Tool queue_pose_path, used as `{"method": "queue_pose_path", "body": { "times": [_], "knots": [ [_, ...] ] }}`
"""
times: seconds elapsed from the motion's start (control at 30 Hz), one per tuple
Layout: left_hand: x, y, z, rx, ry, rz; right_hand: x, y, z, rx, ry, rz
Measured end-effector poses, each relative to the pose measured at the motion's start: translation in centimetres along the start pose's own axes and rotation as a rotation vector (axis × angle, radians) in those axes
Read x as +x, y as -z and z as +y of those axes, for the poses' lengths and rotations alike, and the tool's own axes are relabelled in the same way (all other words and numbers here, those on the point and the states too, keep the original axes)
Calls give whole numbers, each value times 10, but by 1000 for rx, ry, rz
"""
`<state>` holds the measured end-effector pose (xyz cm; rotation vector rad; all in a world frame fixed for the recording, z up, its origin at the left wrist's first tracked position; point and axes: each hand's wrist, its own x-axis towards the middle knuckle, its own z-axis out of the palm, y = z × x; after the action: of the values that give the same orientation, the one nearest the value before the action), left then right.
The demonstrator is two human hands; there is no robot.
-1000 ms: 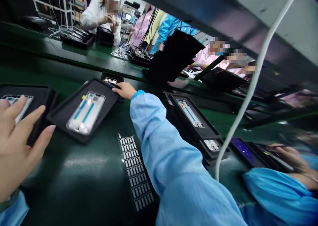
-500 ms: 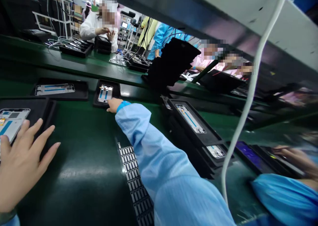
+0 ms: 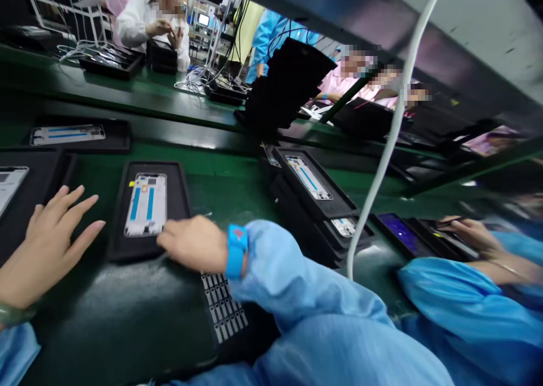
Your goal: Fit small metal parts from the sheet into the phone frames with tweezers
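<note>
My right hand (image 3: 193, 243), with a blue band at the wrist, has its fingers closed on the lower right edge of a black tray (image 3: 178, 191). In that tray lies a silver phone frame (image 3: 159, 205) with two blue strips and a yellow tab. My left hand (image 3: 53, 241) is open, fingers spread, just left of this tray. It is nearest to a larger black tray (image 3: 40, 176) at the left edge, which holds another phone frame (image 3: 11, 182), partly cut off. Below my right hand a sheet of small strip-shaped parts (image 3: 224, 312) lies on the green table, partly covered by my arm.
Behind lies another tray (image 3: 119, 134) with a phone frame. To the right stand stacked trays (image 3: 335, 202), crossed by a hanging white cable (image 3: 394, 131). A co-worker's hand (image 3: 470, 236) and blue sleeve (image 3: 458, 295) are at the far right. A dark stack (image 3: 292, 86) leans behind.
My right hand has drawn the black tray with the phone frame across the table toward me. My left hand stays open. The camera view has shifted slightly.
</note>
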<state>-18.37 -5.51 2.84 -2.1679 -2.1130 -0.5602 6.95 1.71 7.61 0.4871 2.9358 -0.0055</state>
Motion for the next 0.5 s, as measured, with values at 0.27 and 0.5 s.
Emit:
{"method": "queue_pose_path", "body": {
  "times": [0.27, 0.5],
  "knots": [
    [-4, -17, 4, -64, -128, -142, -58, -22, -31, 915, -62, 328],
    [2, -27, 61, -91, -543, -156, -36, -71, 51, 1651, -892, 882]
  ]
}}
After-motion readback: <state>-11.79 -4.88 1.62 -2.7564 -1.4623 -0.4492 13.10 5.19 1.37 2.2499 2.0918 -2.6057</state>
